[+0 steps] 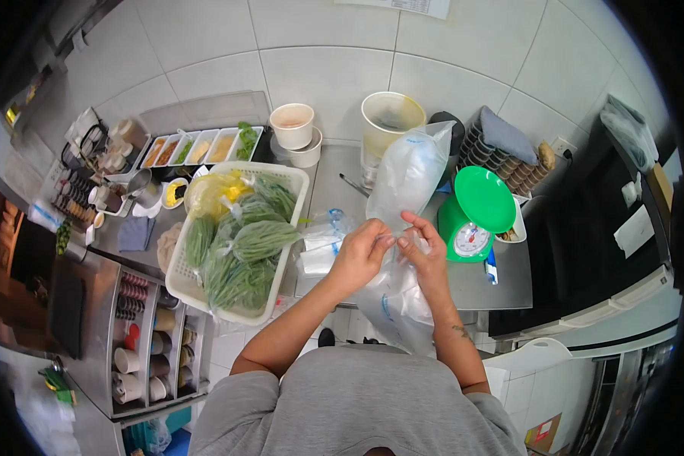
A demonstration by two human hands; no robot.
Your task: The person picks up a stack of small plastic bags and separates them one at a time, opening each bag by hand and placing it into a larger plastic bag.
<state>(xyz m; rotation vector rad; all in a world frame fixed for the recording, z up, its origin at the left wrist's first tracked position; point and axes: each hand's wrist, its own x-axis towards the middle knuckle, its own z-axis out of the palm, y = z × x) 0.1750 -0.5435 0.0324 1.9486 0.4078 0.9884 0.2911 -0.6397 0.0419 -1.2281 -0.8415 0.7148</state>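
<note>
Both hands meet over a long clear plastic bag roll point(408, 171) with blue print, near the front edge of the steel counter. My left hand point(362, 254) is closed in a pinch on the plastic. Close beside it, my right hand point(424, 254) also pinches the plastic, its index finger partly raised. Loose clear plastic point(391, 304) hangs below the hands in front of the grey shirt. To the left is a white basket point(176, 287) with bagged green vegetables point(243, 277) and a yellow bag point(216, 194).
A green scale point(485, 199) stands right of the hands. Behind are a tall tub point(393, 114) and stacked white tubs point(292, 125). A tray of ingredients point(201, 148) lies at the back left. More plastic packs point(319, 254) lie beside the basket.
</note>
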